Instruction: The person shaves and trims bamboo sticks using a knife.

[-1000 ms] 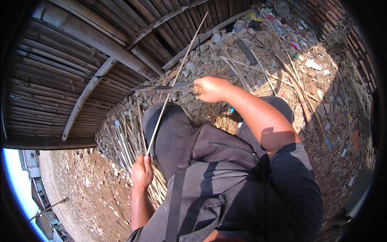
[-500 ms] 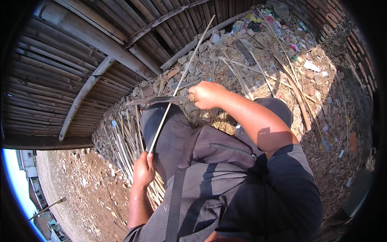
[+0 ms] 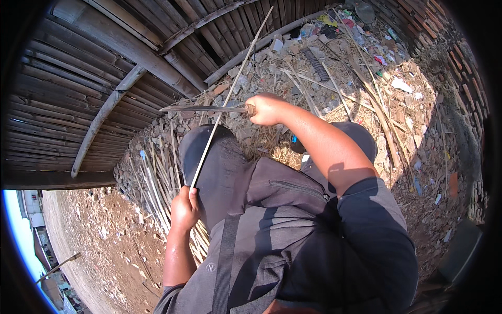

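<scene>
Up top, a big bamboo slat wall [image 3: 78,89] fills the left side, and below it the rubble-strewn ground [image 3: 366,89] spreads out, littered with stones, straw and scraps. At the person's left knee lies a heap of pale bamboo strips [image 3: 157,193], fanned out on the dirt. Now the long bamboo stick [image 3: 230,89]: it runs slantwise from the lap up past the wall. The left hand [image 3: 184,209] is clenched round its lower end, just above the knee. The right hand [image 3: 265,108] is wrapped tight round the handle of a dark long-bladed knife [image 3: 201,109], whose blade lies level and crosses the stick, touching it about midway.
</scene>
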### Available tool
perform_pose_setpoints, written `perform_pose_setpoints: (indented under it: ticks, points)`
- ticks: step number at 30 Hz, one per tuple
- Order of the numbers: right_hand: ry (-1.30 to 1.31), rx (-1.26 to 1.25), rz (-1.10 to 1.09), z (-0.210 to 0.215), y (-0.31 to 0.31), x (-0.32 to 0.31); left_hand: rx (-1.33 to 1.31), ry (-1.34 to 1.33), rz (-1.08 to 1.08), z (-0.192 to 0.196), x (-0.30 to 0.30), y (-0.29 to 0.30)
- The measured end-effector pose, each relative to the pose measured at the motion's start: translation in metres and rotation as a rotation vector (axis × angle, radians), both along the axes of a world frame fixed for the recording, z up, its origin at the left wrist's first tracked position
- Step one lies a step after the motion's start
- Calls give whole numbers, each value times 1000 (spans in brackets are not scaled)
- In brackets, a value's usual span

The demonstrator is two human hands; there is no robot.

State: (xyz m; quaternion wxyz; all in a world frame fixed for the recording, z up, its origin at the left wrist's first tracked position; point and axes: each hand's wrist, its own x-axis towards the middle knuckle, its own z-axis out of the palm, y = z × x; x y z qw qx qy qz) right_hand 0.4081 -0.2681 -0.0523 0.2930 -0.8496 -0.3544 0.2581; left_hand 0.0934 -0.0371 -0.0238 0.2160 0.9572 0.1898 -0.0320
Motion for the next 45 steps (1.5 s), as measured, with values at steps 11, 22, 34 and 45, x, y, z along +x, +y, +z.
perform_pose_setpoints:
  ticks: [11, 22, 34, 45]
  points:
    - [-169, -23, -99, 11, 2, -4, 3, 17, 10, -3, 11, 4]
    - [-265, -128, -22, 30, 2, -21, 5, -22, -22, -14, 3, 10]
    - [-204, -219, -51, 53, -13, -10, -71, -35, -50, -6, -4, 13]
    - [-245, -93, -188, 22, -23, 13, -153, 49, -14, 6, -39, 43]
